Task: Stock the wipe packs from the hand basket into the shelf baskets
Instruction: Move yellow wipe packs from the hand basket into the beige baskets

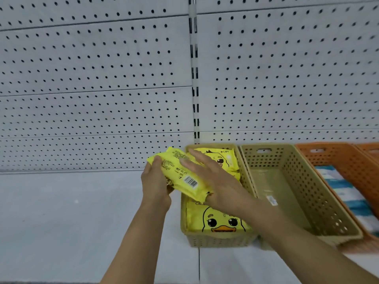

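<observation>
A yellow wipe pack (180, 173) with a barcode on its back hangs tilted over the left rim of a beige perforated shelf basket (217, 239). My left hand (154, 183) grips the pack's left end from below. My right hand (213, 179) lies flat on top of it with straight fingers. Inside the basket stand more yellow packs with a duck face, one at the front (220, 221) and one at the back (222, 158). The hand basket is out of view.
A second beige basket (295, 201), with only a small label inside, stands to the right. An orange basket (348, 167) with blue-and-white packs is further right. The grey shelf surface (71, 222) spreads to the left, with a pegboard wall (102, 78) behind.
</observation>
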`<state>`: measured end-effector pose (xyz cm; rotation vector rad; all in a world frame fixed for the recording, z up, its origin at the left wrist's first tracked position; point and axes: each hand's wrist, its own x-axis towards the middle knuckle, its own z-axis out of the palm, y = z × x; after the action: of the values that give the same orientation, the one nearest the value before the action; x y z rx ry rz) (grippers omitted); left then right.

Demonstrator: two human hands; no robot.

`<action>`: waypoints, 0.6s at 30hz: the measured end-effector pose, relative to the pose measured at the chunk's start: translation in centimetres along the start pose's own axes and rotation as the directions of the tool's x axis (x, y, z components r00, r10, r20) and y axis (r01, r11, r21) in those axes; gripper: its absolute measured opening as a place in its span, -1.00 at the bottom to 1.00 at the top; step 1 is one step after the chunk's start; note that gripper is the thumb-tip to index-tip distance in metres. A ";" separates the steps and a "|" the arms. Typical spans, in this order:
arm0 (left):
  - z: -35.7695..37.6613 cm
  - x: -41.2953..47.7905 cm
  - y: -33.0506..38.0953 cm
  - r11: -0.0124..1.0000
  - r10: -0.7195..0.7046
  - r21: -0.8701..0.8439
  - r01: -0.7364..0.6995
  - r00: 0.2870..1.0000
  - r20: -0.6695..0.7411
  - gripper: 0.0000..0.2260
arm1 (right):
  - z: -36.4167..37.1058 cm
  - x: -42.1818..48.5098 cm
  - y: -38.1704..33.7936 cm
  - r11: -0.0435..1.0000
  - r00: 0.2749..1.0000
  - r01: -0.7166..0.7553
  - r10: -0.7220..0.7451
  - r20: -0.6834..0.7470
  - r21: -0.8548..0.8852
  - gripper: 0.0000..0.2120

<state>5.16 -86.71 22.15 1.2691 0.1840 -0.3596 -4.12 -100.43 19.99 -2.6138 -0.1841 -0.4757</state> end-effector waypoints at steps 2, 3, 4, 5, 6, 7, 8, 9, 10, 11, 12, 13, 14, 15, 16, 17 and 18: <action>0.7 -0.6 0.0 1.000 -0.006 -0.009 0.006 0.998 0.065 -0.80 | 0.7 -0.8 0.1 0.999 0.976 0.002 0.008 -0.219 0.043 -0.23; 1.0 -0.9 0.1 1.000 -0.010 -0.011 0.011 0.995 0.101 -0.74 | 0.3 -1.1 -0.2 0.978 0.944 -0.075 0.132 -0.302 0.194 -0.40; 1.2 -1.1 0.2 1.000 -0.013 -0.001 0.013 0.991 0.132 -0.69 | -0.4 -1.2 -1.0 0.901 0.886 -0.167 0.316 -0.340 0.401 -0.60; 1.3 -1.3 0.3 0.999 -0.006 0.036 0.000 0.988 0.153 -0.67 | -1.0 -1.4 -1.3 0.776 0.806 -0.235 0.492 -0.330 0.585 -0.75; 1.4 -1.5 0.2 0.994 0.014 0.102 -0.031 0.986 0.165 -0.68 | -1.6 -1.6 -1.3 0.648 0.714 -0.284 0.635 -0.295 0.707 -0.82; 1.3 -1.6 -0.1 0.976 0.052 0.198 -0.087 0.983 0.178 -0.71 | -2.2 -1.8 -0.9 0.551 0.646 -0.342 0.726 -0.236 0.761 -0.83; 1.2 -1.8 -0.6 0.936 0.109 0.307 -0.169 0.973 0.203 -0.75 | -2.5 -2.0 -0.4 0.473 0.605 -0.406 0.781 -0.158 0.782 -0.81; 0.8 -2.0 -1.4 0.855 0.191 0.434 -0.285 0.950 0.248 -0.77 | -2.6 -2.0 0.1 0.405 0.575 -0.478 0.815 -0.071 0.779 -0.76; 0.4 -2.1 -2.4 0.706 0.288 0.564 -0.428 0.901 0.324 -0.75 | -2.5 -1.8 0.5 0.352 0.544 -0.561 0.839 0.013 0.749 -0.69; -0.2 -2.0 -3.3 0.504 0.363 0.665 -0.551 0.834 0.417 -0.71 | -2.3 -1.6 0.8 0.316 0.509 -0.644 0.857 0.081 0.697 -0.61; -0.6 -1.8 -4.1 0.290 0.398 0.718 -0.632 0.762 0.510 -0.68 | -2.2 -1.3 1.0 0.297 0.477 -0.710 0.870 0.126 0.638 -0.53; -1.0 -1.6 -4.6 0.120 0.378 0.735 -0.667 0.716 0.588 -0.66 | -2.2 -1.1 1.0 0.300 0.459 -0.761 0.876 0.150 0.575 -0.48; -1.1 -1.4 -4.9 0.013 0.313 0.744 -0.668 0.709 0.632 -0.66 | -2.2 -0.9 1.1 0.316 0.453 -0.790 0.878 0.153 0.526 -0.46; -1.2 -1.1 -5.0 -0.051 0.243 0.752 -0.658 0.722 0.648 -0.67 | -2.2 -0.6 1.2 0.333 0.450 -0.807 0.882 0.141 0.488 -0.47; -1.2 -0.8 -5.0 -0.083 0.187 0.754 -0.651 0.733 0.654 -0.67 | -2.3 -0.4 1.2 0.359 0.452 -0.817 0.885 0.114 0.452 -0.47; -1.2 -0.5 -5.1 -0.106 0.155 0.748 -0.655 0.732 0.663 -0.68 | -2.3 -0.2 1.3 0.411 0.466 -0.822 0.883 0.052 0.394 -0.45; -1.0 -0.4 -5.0 -0.133 0.142 0.737 -0.663 0.723 0.676 -0.69 | -2.1 -0.2 1.5 0.492 0.506 -0.816 0.862 -0.036 0.302 -0.44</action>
<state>3.06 -86.98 17.48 2.5717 -1.1357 -0.0705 -4.59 -102.79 21.01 -2.0286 1.0268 -0.2826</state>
